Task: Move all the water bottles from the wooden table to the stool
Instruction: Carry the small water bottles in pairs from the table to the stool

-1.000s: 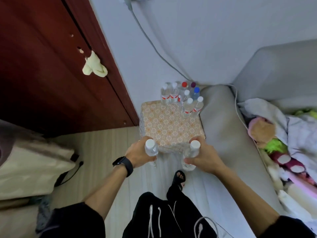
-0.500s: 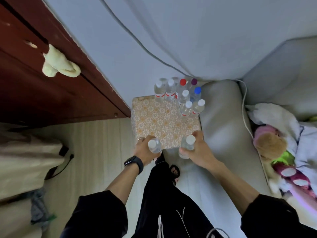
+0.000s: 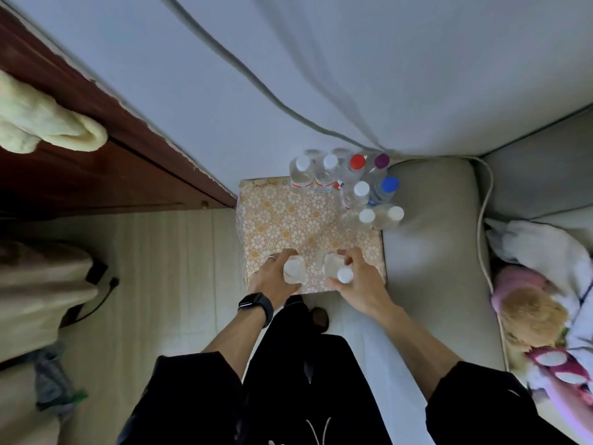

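Note:
A square stool [image 3: 282, 220] with an orange flower-pattern cover stands below me. Several clear water bottles [image 3: 353, 191] with white, red, purple and blue caps crowd its far right corner. My left hand [image 3: 272, 279] grips a white-capped bottle [image 3: 292, 268] upright over the stool's near edge. My right hand [image 3: 359, 284] grips a second white-capped bottle [image 3: 337, 268], tilted toward me, just right of the first. Whether either bottle's base touches the cover is hidden by my fingers. The wooden table is out of view.
A grey sofa arm [image 3: 430, 245] presses against the stool's right side, with soft toys [image 3: 532, 313] further right. A dark wooden door [image 3: 80, 175] with a pale cloth [image 3: 48, 123] is at left. The wall and a cable [image 3: 256, 81] lie behind.
Both hands have carried their bottles forward from in front of the stool to above its near edge. My head has come closer, looking more steeply down.

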The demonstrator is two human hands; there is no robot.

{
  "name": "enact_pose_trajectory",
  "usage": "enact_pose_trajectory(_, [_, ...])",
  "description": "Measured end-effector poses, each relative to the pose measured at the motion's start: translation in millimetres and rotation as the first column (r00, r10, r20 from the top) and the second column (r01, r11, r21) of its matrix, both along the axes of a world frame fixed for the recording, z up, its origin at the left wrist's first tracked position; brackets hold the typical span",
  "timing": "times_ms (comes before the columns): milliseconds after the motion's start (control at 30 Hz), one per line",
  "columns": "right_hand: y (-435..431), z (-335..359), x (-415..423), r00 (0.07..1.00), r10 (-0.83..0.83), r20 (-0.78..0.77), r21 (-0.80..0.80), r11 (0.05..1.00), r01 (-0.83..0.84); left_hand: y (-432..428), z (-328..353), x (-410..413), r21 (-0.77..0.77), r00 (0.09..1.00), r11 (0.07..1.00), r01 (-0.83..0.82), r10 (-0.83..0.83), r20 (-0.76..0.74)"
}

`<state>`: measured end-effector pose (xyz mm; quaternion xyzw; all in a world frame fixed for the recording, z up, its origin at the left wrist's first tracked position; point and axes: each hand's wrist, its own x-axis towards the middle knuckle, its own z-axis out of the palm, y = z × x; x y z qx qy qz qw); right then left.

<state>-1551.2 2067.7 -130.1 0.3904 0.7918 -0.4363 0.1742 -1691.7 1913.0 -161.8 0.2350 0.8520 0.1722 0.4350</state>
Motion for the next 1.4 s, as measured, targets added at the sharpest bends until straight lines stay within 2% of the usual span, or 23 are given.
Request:
enact_pose_trajectory(133, [6,-23,-7,0.999,0.036,0.007,-0.001,0.999,-0.036,7,-15,3,0.018,0.998,0.998,-0.061,0.061,0.019])
enact_pose_trajectory(433, [-4,-38,-15,0.996,0.084,-0.043,0.061,0.995,-0.082,6,-21,0,-0.040,0.997,0.999,0.027,-0.024,0.068])
enact_pose_trajectory(633, [-1,-34,-4,0.989,0.066,-0.134,0.196,0.980,-0.039,8,-1,-2,-0.068,0.991,0.992,0.109,-0.114,-0.075])
enact_pose_trajectory(800, [10,-22,-14,0.959,0.277,0.064,0.203,0.937,-0.284,16,7,4,-0.136,0.983,0.981,0.137,-0.151,-0.105])
enact_pose_trajectory(900, [17,-21,-24,0.957,0.285,0.058,0.166,0.942,-0.290,19,6,4,-0.107,0.987,0.989,0.098,-0.111,-0.119])
enact_pose_trajectory(1067, [23,-21,-36,0.951,0.306,0.034,0.199,0.931,-0.307,25,4,-3,-0.062,0.990,0.996,0.058,-0.066,-0.128])
enact_pose_trajectory(1400, [57,-17,-74,0.927,0.371,0.058,0.358,0.859,-0.367,72,-3,-48,0.110,0.969,0.992,-0.061,0.085,-0.231])
